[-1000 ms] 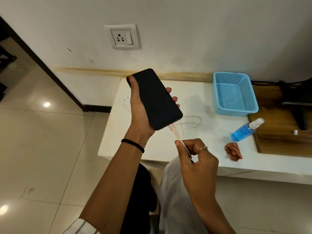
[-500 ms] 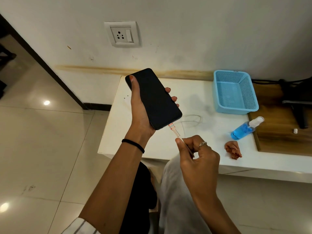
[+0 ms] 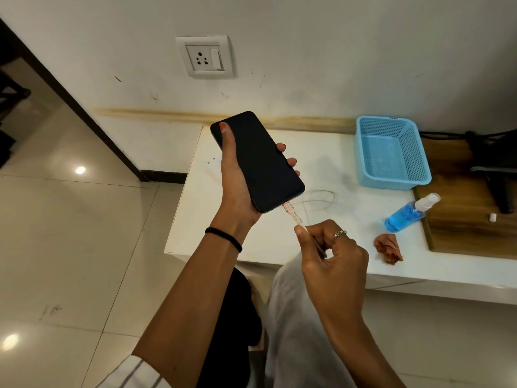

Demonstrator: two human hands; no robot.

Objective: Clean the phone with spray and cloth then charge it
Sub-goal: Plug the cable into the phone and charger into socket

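Observation:
My left hand (image 3: pixel 237 189) grips a black phone (image 3: pixel 260 161) with a dark screen, held tilted above the white table (image 3: pixel 251 236). A white charging cable (image 3: pixel 292 214) with a patterned connector sits plugged into the phone's bottom edge. My right hand (image 3: pixel 333 256) pinches the cable just below the connector. The cable's slack loops on the table behind. A blue spray bottle (image 3: pixel 407 215) lies on its side at the right. A crumpled brown cloth (image 3: pixel 387 247) rests near the table's front edge.
A light blue mesh basket (image 3: pixel 391 152) stands at the back right of the table. A wall socket (image 3: pixel 205 57) is on the wall above. A wooden surface (image 3: pixel 470 219) with dark equipment lies to the right. Tiled floor spreads to the left.
My right hand has slid up the cable toward the phone's connector. The phone and left hand have barely moved.

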